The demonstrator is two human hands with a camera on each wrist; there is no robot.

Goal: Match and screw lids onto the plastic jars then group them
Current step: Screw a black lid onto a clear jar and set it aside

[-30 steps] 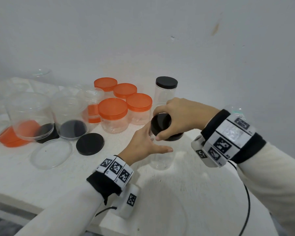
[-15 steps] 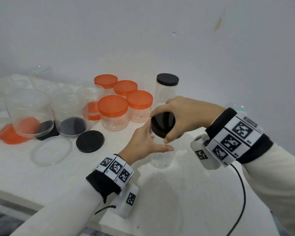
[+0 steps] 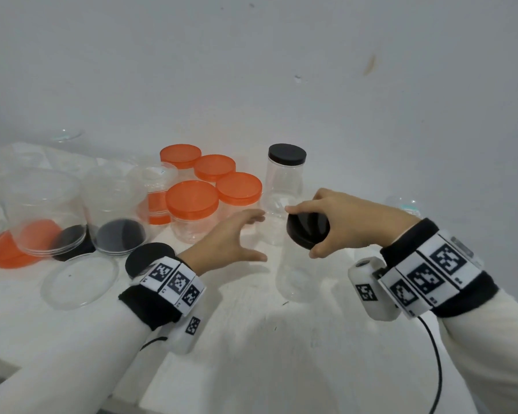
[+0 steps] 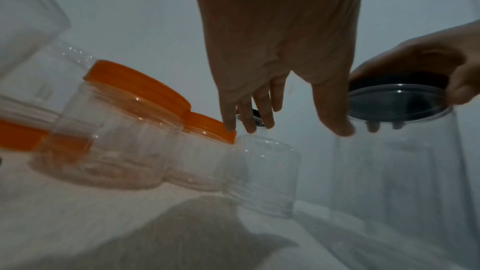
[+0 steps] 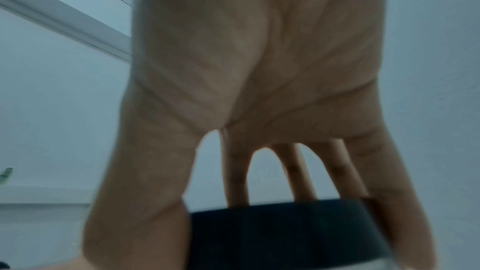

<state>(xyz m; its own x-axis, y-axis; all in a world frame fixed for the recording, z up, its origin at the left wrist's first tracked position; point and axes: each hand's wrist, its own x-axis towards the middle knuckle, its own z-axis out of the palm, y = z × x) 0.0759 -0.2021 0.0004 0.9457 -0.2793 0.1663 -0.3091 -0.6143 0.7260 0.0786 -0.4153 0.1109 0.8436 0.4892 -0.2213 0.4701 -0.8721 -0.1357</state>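
Note:
A tall clear jar [image 3: 293, 276] stands on the white table [image 3: 251, 339] in front of me. My right hand [image 3: 304, 231] grips the black lid [image 3: 308, 230] on its mouth from above, fingers and thumb curled round the rim. In the right wrist view the black lid [image 5: 280, 233] sits between thumb and fingers. My left hand [image 3: 262, 238] hovers just left of the jar, open and spread, holding nothing. In the left wrist view the left hand [image 4: 291, 126] is apart from the jar [image 4: 389, 171]. A second black-lidded tall jar [image 3: 283, 186] stands behind.
Several orange-lidded short jars [image 3: 192, 204] cluster at the back centre, close to my left fingertips. A loose black lid [image 3: 148, 258] and a clear lid [image 3: 80, 282] lie at the left. Large clear containers [image 3: 42, 210] stand over orange and black lids at the far left.
My left hand has let go of the tall jar's body and pulled away to the left, fingers spread. My right hand stays on the black lid atop the jar.

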